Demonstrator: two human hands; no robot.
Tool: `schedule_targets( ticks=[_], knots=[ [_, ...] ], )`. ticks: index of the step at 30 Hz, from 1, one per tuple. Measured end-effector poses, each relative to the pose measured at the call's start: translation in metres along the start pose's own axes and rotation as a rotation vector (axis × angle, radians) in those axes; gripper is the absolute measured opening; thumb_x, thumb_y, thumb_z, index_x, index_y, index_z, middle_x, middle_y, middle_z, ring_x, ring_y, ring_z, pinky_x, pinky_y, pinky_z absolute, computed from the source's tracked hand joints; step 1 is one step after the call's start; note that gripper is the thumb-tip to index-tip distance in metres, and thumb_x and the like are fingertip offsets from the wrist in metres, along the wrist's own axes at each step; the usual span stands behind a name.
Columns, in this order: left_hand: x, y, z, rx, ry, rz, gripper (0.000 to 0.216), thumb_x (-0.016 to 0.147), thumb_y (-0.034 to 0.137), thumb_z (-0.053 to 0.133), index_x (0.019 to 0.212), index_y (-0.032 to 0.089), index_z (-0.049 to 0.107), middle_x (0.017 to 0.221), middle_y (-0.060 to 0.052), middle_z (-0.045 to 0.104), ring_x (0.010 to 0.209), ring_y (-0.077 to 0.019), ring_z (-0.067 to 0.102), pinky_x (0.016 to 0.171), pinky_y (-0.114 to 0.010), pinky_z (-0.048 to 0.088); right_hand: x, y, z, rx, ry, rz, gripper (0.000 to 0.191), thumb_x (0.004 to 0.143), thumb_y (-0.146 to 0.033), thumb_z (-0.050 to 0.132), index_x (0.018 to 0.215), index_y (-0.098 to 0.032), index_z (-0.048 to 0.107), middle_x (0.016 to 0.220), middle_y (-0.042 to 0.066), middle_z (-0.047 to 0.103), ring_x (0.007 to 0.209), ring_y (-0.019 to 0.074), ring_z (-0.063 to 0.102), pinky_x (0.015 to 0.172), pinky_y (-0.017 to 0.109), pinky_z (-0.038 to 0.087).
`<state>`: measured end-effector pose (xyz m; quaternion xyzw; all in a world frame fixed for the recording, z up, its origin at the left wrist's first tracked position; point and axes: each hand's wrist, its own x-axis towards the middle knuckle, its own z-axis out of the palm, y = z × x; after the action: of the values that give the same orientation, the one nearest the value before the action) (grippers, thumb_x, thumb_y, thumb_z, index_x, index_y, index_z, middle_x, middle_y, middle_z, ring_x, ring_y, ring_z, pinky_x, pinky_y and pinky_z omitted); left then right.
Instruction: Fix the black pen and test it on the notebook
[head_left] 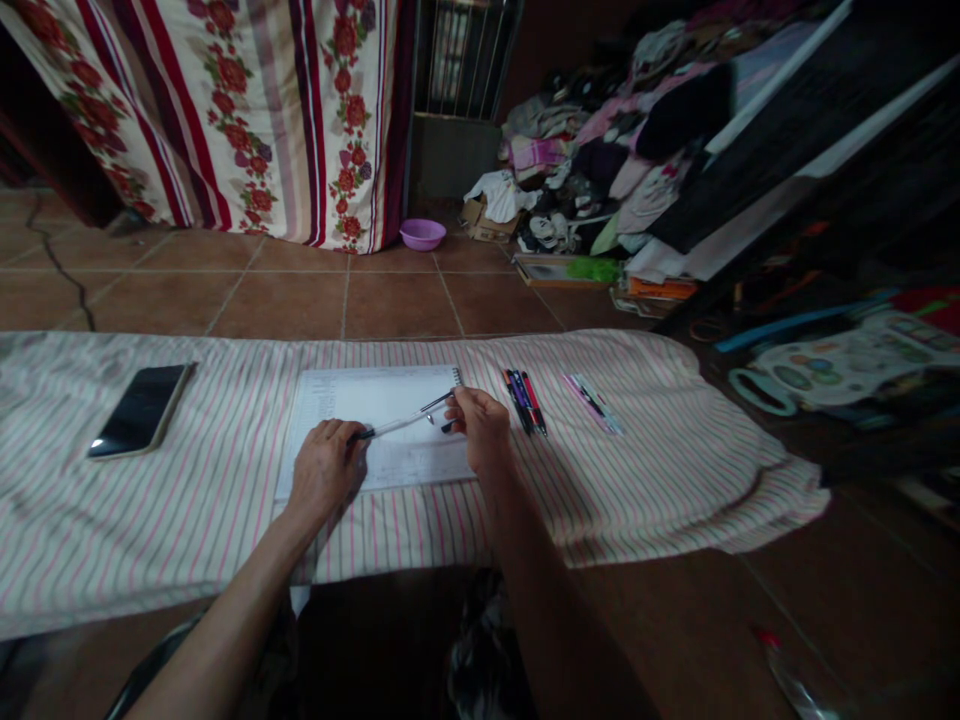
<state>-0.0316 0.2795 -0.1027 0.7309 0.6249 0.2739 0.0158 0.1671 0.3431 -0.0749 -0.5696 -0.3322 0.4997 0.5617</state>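
Note:
Over a spiral notebook with writing on its pages, my left hand pinches the dark end of a clear pen barrel. My right hand is closed on a thin dark pen refill, whose lower end meets the barrel's open end; whether it sits inside I cannot tell. Under the right fingers a small dark piece shows, too small to name. Just right of that hand lie several dark, purple and red pens, and beyond them several pale pens.
A smartphone lies at the left on the striped cloth covering the low table. Beyond are a floral curtain, a purple basin and a heap of clothes. A plastic bottle is on the floor at lower right.

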Motion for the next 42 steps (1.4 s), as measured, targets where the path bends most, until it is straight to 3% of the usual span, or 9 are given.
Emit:
schedule_targets(
  ticks=[42],
  knots=[
    [-0.0017, -0.0006, 0.0021, -0.001, -0.054, 0.007, 0.019, 0.083, 0.022, 0.048, 0.092, 0.014, 0.062, 0.082, -0.009, 0.064, 0.081, -0.0258, 0.056, 0.075, -0.038, 0.045, 0.0033, 0.004, -0.0013, -0.012, 0.006, -0.029, 0.016, 0.07, -0.031, 0.061, 0.067, -0.015, 0.06, 0.061, -0.001, 0.064, 0.049, 0.0088, 0.06, 0.034, 0.014, 0.04]
  ],
)
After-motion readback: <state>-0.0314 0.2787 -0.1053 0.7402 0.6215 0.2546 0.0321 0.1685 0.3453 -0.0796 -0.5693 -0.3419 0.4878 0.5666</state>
